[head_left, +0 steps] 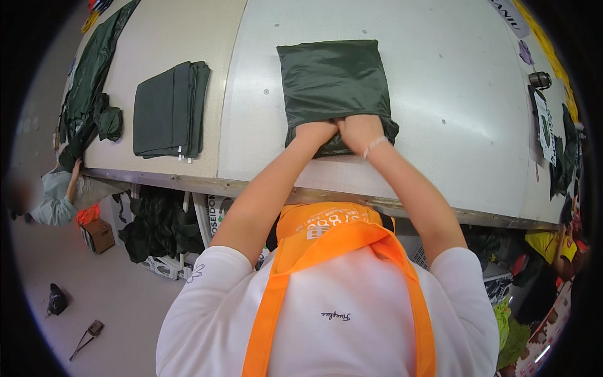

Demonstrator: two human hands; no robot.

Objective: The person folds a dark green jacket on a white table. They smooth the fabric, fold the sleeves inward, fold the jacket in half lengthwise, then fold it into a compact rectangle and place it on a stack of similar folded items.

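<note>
A squarish bundle of shiny dark green fabric lies flat on the table in front of me, its near edge loose and rumpled. My left hand and my right hand meet at that edge, closed on the fabric near its middle. The fingertips go in under the fold and are hidden there. A pale band circles my right wrist. To the left rests a neat stack of folded dark green fabric pieces, with small white tags along its near side.
Long dark green fabric and a small pouch lie at the table's far left, where another person works. At the right stand a dark round container and more green fabric. Dark fabric fills bins below the edge.
</note>
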